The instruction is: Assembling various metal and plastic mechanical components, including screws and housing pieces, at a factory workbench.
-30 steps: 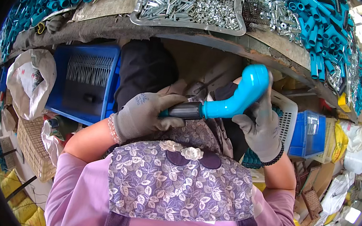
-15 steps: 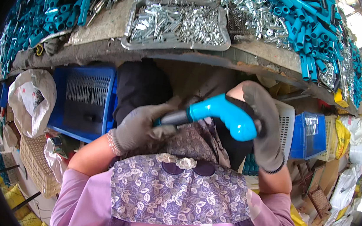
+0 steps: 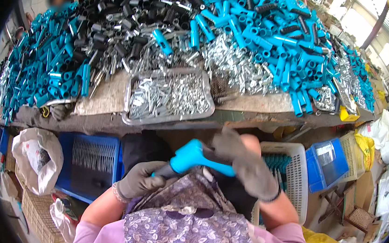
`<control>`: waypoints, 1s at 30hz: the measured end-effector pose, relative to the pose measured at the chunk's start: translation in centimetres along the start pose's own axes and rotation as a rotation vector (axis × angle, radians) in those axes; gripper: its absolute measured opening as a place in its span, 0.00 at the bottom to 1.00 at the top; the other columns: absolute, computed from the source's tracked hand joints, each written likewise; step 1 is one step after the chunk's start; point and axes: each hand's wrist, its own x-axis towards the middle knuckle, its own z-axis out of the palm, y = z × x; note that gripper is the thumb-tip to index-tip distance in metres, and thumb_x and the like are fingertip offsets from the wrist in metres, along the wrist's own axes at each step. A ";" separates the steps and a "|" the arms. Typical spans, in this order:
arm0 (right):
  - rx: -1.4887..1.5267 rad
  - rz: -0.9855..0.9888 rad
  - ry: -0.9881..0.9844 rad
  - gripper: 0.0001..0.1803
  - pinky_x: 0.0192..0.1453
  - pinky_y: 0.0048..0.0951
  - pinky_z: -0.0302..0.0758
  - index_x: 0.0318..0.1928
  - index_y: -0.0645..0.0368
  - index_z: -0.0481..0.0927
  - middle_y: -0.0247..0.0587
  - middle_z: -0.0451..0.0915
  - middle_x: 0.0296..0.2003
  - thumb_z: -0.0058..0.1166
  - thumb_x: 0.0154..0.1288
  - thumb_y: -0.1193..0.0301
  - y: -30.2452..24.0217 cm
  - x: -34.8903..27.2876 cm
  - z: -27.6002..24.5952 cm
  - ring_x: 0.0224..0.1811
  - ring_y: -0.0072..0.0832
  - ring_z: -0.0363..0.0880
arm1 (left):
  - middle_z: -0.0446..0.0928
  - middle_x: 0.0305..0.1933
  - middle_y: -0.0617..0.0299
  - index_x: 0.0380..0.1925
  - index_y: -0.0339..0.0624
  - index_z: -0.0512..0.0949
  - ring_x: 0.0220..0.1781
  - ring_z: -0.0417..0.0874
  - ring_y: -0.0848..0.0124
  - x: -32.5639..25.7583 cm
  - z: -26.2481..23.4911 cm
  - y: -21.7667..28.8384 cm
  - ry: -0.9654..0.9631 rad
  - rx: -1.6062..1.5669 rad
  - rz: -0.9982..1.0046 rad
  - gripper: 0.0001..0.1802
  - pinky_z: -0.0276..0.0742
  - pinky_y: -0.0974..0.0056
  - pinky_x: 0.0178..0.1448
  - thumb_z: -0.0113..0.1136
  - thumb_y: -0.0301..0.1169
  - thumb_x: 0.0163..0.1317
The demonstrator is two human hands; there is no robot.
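Observation:
Over my lap lies a glossy turquoise plastic tool handle [image 3: 189, 155] with a black tube-like end. My gloved left hand [image 3: 141, 180] is closed around that black end, at the handle's near left. At the other end my gloved right hand [image 3: 246, 166] is smeared by motion. It overlaps the far right part of the turquoise piece, where something dark also shows. Whether its fingers grip the handle cannot be made out. Both gloves are grey.
Beyond my knees, a workbench carries a clear tray [image 3: 164, 118] of metal pins and small fittings, plus heaps of turquoise and black plastic parts [image 3: 277, 40]. A blue crate [image 3: 118, 161] and white sack [image 3: 35, 167] stand left; a white basket [image 3: 299, 178] and blue bin [image 3: 326, 164] stand right.
The view has tipped up, showing more of the bench. The turquoise handle has turned in my left hand's grip, and my right hand has swung inward across its far end.

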 end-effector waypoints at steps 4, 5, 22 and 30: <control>0.118 -0.087 -0.117 0.22 0.81 0.52 0.44 0.63 0.63 0.75 0.49 0.73 0.65 0.38 0.80 0.64 0.0 0.8 0.4 0.76 0.46 0.60 | 0.83 0.50 0.59 0.53 0.32 0.78 0.49 0.82 0.67 1.0 2.5 0.3 -0.200 0.928 0.139 0.32 0.78 0.61 0.53 0.72 0.48 0.59; 0.056 -0.018 -0.065 0.22 0.81 0.52 0.43 0.64 0.64 0.74 0.49 0.73 0.65 0.37 0.80 0.64 2.1 0.4 -0.8 0.76 0.45 0.60 | 0.80 0.58 0.51 0.52 0.29 0.77 0.59 0.81 0.58 0.8 2.3 0.2 -0.200 0.833 0.108 0.30 0.76 0.58 0.61 0.73 0.43 0.59; 0.263 0.405 0.029 0.18 0.69 0.34 0.69 0.60 0.64 0.78 0.45 0.79 0.60 0.46 0.76 0.73 1.2 0.8 -1.5 0.66 0.35 0.75 | 0.81 0.48 0.47 0.55 0.37 0.79 0.56 0.78 0.60 3.2 2.3 -2.9 -0.207 0.960 0.302 0.30 0.71 0.55 0.61 0.71 0.48 0.60; -0.014 -0.311 -0.076 0.20 0.76 0.49 0.59 0.60 0.62 0.78 0.52 0.76 0.61 0.53 0.70 0.70 -2.2 2.8 1.9 0.71 0.48 0.68 | 0.77 0.39 0.65 0.51 0.36 0.77 0.37 0.76 0.76 3.3 3.0 -8.7 0.249 0.180 0.302 0.34 0.74 0.67 0.41 0.60 0.59 0.66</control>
